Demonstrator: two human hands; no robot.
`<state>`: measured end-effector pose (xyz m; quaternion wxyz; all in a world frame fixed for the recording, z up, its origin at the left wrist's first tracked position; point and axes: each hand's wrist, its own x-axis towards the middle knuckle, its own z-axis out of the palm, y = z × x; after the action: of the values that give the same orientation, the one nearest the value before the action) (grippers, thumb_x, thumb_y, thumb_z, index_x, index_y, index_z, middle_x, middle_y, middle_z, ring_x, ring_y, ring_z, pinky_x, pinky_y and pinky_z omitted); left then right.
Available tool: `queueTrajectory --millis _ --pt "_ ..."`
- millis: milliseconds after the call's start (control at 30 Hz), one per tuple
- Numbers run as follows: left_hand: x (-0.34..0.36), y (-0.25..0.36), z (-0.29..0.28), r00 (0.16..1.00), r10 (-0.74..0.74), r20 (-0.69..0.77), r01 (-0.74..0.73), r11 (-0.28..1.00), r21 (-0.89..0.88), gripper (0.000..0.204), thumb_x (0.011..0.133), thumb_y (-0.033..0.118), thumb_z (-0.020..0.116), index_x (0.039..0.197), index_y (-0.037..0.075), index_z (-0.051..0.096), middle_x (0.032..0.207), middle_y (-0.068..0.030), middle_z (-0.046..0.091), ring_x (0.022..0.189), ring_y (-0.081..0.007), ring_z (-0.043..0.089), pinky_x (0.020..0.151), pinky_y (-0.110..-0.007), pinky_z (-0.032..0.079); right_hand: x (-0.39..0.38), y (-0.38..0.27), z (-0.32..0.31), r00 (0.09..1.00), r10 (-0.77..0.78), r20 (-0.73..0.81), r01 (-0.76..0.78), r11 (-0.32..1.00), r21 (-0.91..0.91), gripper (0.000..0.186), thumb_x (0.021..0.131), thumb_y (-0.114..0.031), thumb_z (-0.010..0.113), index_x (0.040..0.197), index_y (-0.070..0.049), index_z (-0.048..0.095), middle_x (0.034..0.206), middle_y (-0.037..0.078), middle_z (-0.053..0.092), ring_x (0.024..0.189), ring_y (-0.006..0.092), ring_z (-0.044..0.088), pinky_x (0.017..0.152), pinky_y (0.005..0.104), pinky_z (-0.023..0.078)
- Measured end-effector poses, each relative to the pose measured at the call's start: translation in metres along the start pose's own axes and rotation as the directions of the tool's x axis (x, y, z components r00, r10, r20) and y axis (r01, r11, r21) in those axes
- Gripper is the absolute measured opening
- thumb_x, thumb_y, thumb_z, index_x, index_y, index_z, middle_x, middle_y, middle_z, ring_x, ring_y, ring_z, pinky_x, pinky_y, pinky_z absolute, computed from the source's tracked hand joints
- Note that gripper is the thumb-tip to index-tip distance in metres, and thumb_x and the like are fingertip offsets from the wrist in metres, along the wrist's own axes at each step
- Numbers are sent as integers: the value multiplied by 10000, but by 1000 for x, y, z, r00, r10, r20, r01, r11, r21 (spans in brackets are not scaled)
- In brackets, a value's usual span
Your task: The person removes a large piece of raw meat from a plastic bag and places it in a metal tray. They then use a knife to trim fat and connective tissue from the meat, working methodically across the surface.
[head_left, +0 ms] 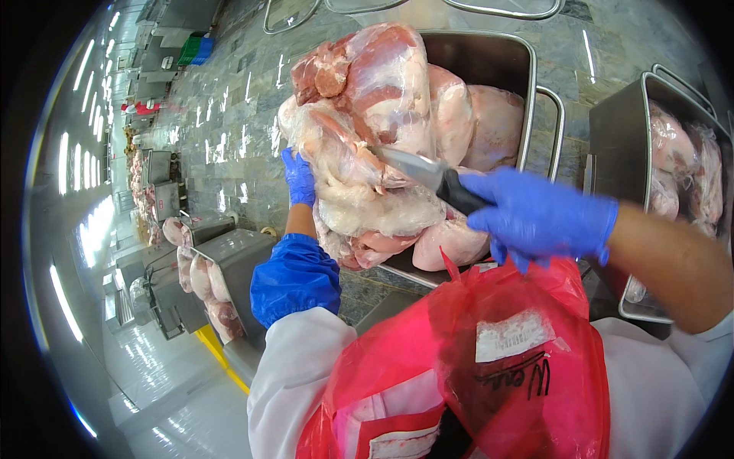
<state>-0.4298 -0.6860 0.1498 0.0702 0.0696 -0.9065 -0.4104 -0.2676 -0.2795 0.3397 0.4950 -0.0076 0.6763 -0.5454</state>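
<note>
The right hand (pixel 535 214), in a thin, smooth blue glove, was closed around the black handle of a knife (pixel 413 167). The blade was flat, shiny metal, and its tip was at the meat, but I could not tell if it had gone in.

The left hand (pixel 299 177), in a blue glove too, was against the left side of the meat. Part of it was hidden, so I could not tell how far open it was or if it gripped anything.

The big lump of meat (pixel 382 84) sat on top of a pile in a deep metal bin (pixel 501 61) with round corners. Its top was dark red and pink, wet and shiny. Lower down there was soft, bumpy, creamy fat (pixel 367 206). Smooth, round pink pieces (pixel 451 115) lay just beside it.

To the right stood another metal bin (pixel 615 153) with more pink meat (pixel 673 145) inside. The floor (pixel 229 115) was made of grey, shiny tiles. The person wore a crinkly, see-through red plastic apron (pixel 390 336), white cloth sleeves (pixel 287 382) and a puffy blue cover (pixel 297 283) on the left arm. More lumpy meat pieces (pixel 208 279) lay in a row at the left.
</note>
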Motion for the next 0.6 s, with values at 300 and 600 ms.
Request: queueTrajectory --millis 300,600 --pt "12 -25 4 994 107 19 -103 985 -135 267 909 254 440 1097 64 427 926 -84 517 811 -174 483 725 -320 431 65 115 93 874 -332 -356 361 932 16 653 853 -148 463 1380 -8 103 904 318 544 805 448 552 691 468 439" --pt "6 -34 -4 996 80 28 -71 970 -234 287 917 274 421 1114 66 425 921 -89 519 814 -184 487 739 -332 423 2 49 -7 992 -105 -70 103 994 -27 500 874 -173 438 1337 -58 290 674 159 584 512 253 564 471 346 464"
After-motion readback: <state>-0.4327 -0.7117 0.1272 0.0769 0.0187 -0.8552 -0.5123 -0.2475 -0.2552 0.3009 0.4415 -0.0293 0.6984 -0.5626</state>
